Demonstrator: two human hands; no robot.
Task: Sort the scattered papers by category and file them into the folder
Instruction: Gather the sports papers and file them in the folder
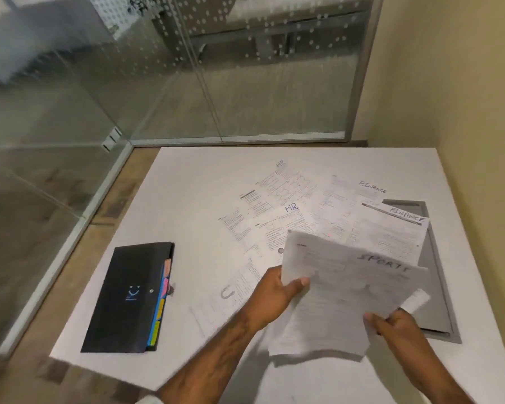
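Note:
Both hands hold a small stack of sheets [341,290] above the white table [187,199]; the top sheet is marked SPORTS. My left hand [277,295] grips the stack's left edge, thumb on top. My right hand [394,323] pinches its lower right edge. Loose papers lie scattered beyond: two marked HR [286,185] [277,225] and two marked FINANCE [341,196] [391,231]. Another printed sheet [231,295] lies under my left forearm. A black folder [131,295] with coloured index tabs lies closed at the table's left.
A grey recessed panel [438,287] is set into the table at the right, partly under the papers. Glass partitions [129,83] stand behind and left of the table, and a beige wall [464,112] is close on the right.

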